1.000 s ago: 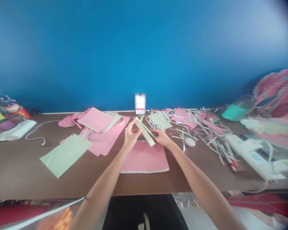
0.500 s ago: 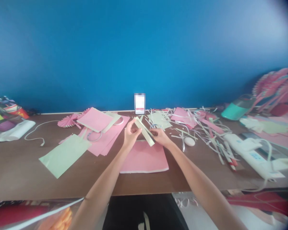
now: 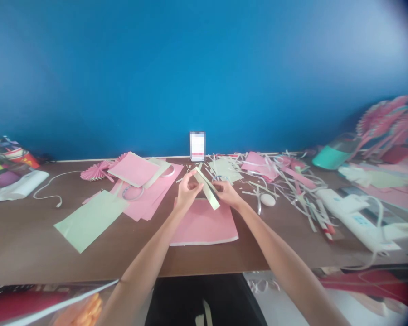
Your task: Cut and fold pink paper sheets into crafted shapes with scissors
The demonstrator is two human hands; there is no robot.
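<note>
A folded pale green paper strip slants between my two hands, with its lower end above the pink paper on the table. My left hand pinches the strip's upper left edge between thumb and fingers. From the other side, my right hand has its fingers closed at the strip's right layer, and its fingertips are partly hidden. A narrow gap shows between the two layers of the strip.
Pink and green sheets lie left, beside a pink pleated paper fan. A phone stands against the blue wall. To the right are paper scraps, a white oval object, a power strip and a green container.
The green strip has turned slightly in my hands, and its face looks narrower. Both hands stay in nearly the same place.
</note>
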